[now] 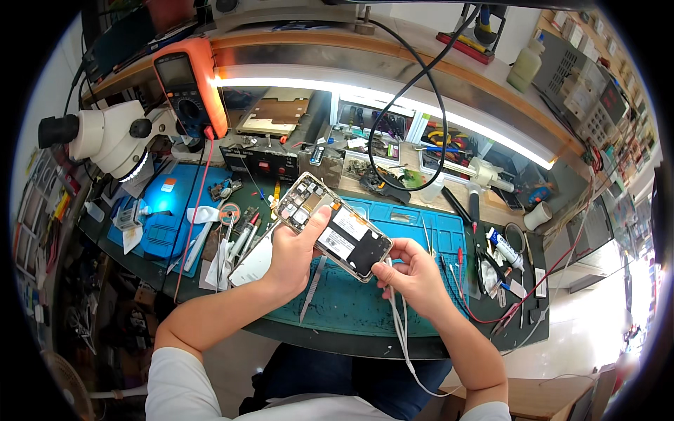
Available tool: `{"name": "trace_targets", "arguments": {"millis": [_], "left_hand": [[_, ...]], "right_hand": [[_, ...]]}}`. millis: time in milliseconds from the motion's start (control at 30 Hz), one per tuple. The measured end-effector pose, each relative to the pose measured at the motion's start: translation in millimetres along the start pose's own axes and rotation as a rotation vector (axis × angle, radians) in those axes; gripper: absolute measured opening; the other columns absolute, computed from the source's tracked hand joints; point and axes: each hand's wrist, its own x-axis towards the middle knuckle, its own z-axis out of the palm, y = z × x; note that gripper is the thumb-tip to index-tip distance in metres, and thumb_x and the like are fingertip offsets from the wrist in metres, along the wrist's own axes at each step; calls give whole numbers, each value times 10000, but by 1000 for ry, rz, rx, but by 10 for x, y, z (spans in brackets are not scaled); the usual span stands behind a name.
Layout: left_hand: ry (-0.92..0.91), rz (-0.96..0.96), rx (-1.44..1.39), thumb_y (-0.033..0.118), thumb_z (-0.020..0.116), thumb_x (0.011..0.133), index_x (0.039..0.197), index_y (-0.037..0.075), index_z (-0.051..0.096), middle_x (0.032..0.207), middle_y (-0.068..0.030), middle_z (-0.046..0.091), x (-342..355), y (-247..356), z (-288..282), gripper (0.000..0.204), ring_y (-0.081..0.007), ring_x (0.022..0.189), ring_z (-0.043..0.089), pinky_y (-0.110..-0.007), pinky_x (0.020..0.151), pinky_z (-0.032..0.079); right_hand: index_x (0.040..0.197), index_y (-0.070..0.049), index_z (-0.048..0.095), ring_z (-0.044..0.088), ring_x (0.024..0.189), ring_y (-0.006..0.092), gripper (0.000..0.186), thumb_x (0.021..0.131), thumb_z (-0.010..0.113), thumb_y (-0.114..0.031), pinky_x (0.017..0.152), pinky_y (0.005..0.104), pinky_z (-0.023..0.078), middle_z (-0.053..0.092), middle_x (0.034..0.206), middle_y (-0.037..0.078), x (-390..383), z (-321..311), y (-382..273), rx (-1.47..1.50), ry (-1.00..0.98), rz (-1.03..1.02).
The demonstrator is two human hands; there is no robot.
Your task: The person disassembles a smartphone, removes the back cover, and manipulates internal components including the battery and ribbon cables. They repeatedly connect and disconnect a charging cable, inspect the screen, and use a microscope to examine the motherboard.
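A smartphone with its back off is held up over the blue work mat. Its circuit board, white-labelled battery and dark lower part are exposed. My left hand is closed around the phone's upper left side, thumb across the inside. At the phone's lower right end, my right hand pinches the end of a white cable. The fingers hide the plug, so I cannot tell whether it sits in the phone. From there the cable hangs down past the bench edge. A light-coloured flat panel lies beside my left wrist.
An orange multimeter and a white microscope stand at the left. A black cable loops down above the bench. Pliers, a white tube and red test leads lie at the right.
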Motion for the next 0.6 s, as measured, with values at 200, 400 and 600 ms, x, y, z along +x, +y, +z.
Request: {"name": "trace_targets", "arguments": {"millis": [200, 400, 600], "left_hand": [[33, -66, -73, 195, 616, 991, 1079, 29, 626, 997, -56, 690, 3, 20, -11, 189, -125, 859, 699, -292, 731, 602], [58, -155, -147, 164, 602, 989, 1121, 38, 615, 1022, -67, 701, 70, -17, -75, 183, -157, 907, 709, -321, 779, 603], [54, -160, -187, 152, 578, 989, 1129, 15, 607, 1053, -99, 697, 51, 0, -14, 198, -198, 969, 711, -357, 838, 603]], "right_hand": [[1198, 16, 504, 597, 697, 62, 405, 892, 745, -91, 496, 195, 452, 642, 968, 63, 23, 1, 33, 10, 8, 16], [1214, 8, 469, 594, 696, 51, 445, 874, 747, -69, 487, 187, 428, 647, 931, 53, 2, 10, 31, 98, 44, 39], [1169, 14, 515, 557, 703, 15, 375, 895, 735, -115, 569, 169, 431, 660, 899, 30, -31, 59, 215, -10, 79, -103]]}}
